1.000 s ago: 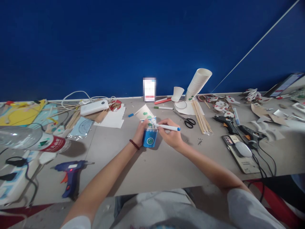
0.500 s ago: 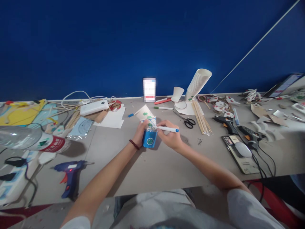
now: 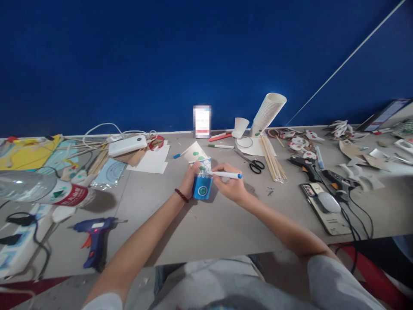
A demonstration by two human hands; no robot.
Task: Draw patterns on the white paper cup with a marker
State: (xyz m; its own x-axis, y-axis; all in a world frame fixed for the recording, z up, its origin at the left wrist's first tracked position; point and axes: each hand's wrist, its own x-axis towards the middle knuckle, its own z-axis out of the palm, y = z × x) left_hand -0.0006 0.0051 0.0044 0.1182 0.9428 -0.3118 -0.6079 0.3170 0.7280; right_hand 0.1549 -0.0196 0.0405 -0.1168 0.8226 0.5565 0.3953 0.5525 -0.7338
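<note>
Our right fingers (image 3: 222, 183) pinch the pen (image 3: 226, 175), lying sideways, tip leftward against the cup (image 3: 202, 186) our left hand (image 3: 190, 178) grips.

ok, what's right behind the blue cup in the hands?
Behind the blue cup, a pale cup with green dots leans on the table. The left hand and the marker in the right hand cover where they meet.

No legible txt anywhere. Clear plastic bottle w/ red-white label (image 3: 72, 194) lying on grey desk (image 3: 206, 224): print too blurred to read. White card (image 3: 202, 121) standing at blue wall: pixelated. Phone screen (image 3: 382, 115) at far right & clear protractor (image 3: 112, 171): marks too small to make out.
</note>
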